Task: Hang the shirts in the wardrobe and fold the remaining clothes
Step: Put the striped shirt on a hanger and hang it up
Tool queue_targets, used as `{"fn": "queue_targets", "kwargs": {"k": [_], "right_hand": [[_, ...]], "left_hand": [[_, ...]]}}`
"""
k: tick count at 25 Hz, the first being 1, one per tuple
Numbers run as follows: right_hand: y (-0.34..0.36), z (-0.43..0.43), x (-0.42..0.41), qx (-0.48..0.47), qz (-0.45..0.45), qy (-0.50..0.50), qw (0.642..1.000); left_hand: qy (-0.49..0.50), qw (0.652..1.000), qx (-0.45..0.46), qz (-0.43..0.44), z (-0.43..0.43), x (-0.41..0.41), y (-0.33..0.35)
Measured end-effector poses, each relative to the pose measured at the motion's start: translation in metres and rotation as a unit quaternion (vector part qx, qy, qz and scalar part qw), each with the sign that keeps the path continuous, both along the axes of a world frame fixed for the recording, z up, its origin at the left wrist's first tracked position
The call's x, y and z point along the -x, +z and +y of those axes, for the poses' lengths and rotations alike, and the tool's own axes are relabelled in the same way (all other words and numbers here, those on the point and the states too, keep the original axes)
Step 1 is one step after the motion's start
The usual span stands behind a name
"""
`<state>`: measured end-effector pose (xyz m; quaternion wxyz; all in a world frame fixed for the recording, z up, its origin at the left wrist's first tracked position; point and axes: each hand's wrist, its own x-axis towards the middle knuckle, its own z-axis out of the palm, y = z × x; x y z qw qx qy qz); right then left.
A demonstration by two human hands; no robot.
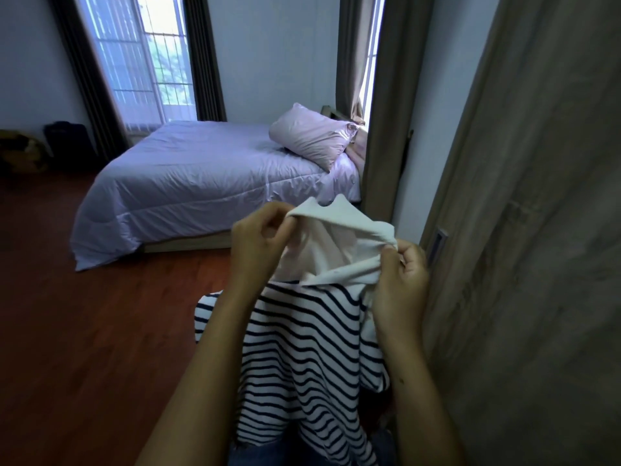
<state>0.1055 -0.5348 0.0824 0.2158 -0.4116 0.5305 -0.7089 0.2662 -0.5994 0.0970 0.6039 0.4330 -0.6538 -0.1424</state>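
Striped shirt (302, 348) hangs at lower centre, held up by your 2 hands

Your left hand (258, 243) pinches the white neck fabric (332, 243) at its upper left edge, and your right hand (400, 280) grips its right side, fingers curled round the cloth; you seem to be spreading the opening, ready for hanging. Holding by the neck lets the body drop straight. It hangs just beside the wardrobe door (537, 230) at right, well apart from the bed (201, 176)
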Motion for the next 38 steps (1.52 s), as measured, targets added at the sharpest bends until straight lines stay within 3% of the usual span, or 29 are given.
{"fn": "queue_targets", "kwargs": {"k": [4,10,18,20,24,29,34,38], "right_hand": [[0.013,0.01,-0.008,0.046,0.113,-0.034,0.992],[0.072,0.02,-0.031,0.145,0.209,0.126,0.959],[0.149,0.035,-0.055,0.247,0.277,-0.077,0.925],[0.163,0.043,-0.057,0.284,0.273,-0.109,0.913],[0.164,0.063,-0.061,0.296,0.29,-0.16,0.896],[0.137,0.089,-0.055,0.227,0.277,-0.186,0.915],[0.105,0.129,-0.041,0.155,0.284,-0.18,0.929],[0.078,0.162,-0.01,0.021,0.371,-0.048,0.927]], "left_hand": [[0.001,0.99,0.128,-0.06,0.026,0.003,0.056],[-0.002,0.966,0.216,-0.141,0.045,-0.003,0.113],[0.041,0.925,0.341,-0.164,0.089,-0.02,0.19],[0.045,0.929,0.325,-0.172,0.103,-0.028,0.188],[0.002,0.974,0.161,-0.158,0.113,-0.046,0.115],[-0.001,0.989,0.041,-0.143,0.118,-0.079,0.033],[-0.006,0.992,0.014,-0.126,0.145,-0.085,0.004],[-0.02,0.995,0.058,-0.073,0.171,-0.071,0.026]]}}
